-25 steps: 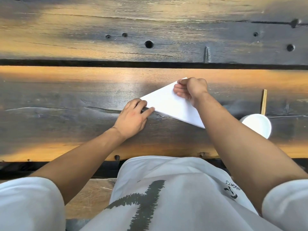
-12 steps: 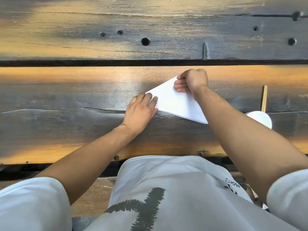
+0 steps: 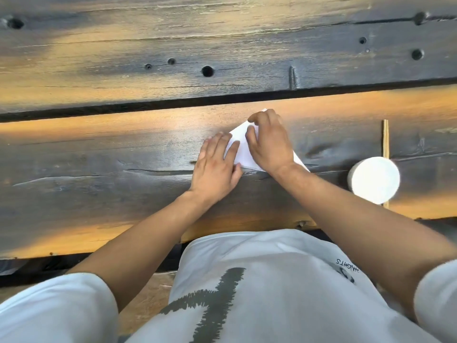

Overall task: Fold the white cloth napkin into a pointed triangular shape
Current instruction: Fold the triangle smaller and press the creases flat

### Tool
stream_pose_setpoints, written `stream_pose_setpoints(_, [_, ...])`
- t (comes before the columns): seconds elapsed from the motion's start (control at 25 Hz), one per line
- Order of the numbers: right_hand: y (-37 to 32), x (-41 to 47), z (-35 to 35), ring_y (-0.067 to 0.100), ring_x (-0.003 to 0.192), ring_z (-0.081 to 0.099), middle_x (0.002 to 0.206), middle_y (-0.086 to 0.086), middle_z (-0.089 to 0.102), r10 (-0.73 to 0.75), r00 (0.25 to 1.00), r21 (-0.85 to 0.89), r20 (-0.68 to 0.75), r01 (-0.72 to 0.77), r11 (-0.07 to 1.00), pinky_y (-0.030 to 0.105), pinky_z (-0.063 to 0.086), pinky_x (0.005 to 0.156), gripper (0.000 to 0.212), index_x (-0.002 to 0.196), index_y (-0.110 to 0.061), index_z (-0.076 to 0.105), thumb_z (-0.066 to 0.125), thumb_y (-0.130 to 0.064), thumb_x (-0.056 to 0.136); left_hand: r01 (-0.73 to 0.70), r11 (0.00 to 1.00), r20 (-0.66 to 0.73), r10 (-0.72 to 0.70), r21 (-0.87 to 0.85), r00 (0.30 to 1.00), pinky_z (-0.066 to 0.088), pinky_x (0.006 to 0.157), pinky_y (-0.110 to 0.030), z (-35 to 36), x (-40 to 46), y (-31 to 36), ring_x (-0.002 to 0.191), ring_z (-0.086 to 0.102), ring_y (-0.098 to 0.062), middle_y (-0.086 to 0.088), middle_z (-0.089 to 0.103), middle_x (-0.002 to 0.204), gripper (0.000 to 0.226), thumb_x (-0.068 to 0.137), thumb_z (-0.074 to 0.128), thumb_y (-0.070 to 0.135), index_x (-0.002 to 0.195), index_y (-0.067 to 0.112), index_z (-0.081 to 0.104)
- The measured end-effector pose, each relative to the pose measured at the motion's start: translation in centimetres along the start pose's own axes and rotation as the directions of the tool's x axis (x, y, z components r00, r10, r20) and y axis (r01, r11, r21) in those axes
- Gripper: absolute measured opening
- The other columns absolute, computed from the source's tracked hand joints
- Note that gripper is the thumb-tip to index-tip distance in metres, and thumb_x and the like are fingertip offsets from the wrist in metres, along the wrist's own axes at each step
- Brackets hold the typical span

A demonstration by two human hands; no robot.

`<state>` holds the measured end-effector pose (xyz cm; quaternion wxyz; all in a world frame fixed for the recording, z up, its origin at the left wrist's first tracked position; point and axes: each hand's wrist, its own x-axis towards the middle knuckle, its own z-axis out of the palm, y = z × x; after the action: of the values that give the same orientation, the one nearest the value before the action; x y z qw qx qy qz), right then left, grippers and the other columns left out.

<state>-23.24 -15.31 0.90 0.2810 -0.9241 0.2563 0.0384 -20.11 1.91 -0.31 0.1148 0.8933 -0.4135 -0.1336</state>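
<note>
White cloth napkin (image 3: 241, 154): on wooden table (image 3: 99, 149), already triangular. Left hand (image 3: 215, 167) flat, pressing its near-left edge; right hand (image 3: 268, 142) fingers curled, pinching far flap. Probably final creasing left.

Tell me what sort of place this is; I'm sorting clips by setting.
Probably a restaurant or dining table being laid: a rough dark wooden table, a white bowl with chopsticks beside it, and a white cloth napkin under both hands.
</note>
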Motion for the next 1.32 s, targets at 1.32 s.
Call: stream_pose_setpoints(1.32, [10.3, -7.1, 1.8, 0.034, 0.156, -0.007, 0.168, 0.02, -0.005, -0.079, 0.989, -0.44, 0.127, 0.128, 0.889, 0.047, -0.005, 0.126, 0.082, 0.159, 0.0, 0.0, 0.028, -0.054, 0.104, -0.077, 0.981, 0.159, 0.049, 0.18, 0.986, 0.005, 0.129, -0.052, 3.9, 1.2, -2.8, 0.159, -0.009, -0.027, -0.014, -0.006, 0.172, 0.079, 0.105, 0.025, 0.052, 0.164, 0.005, 0.001])
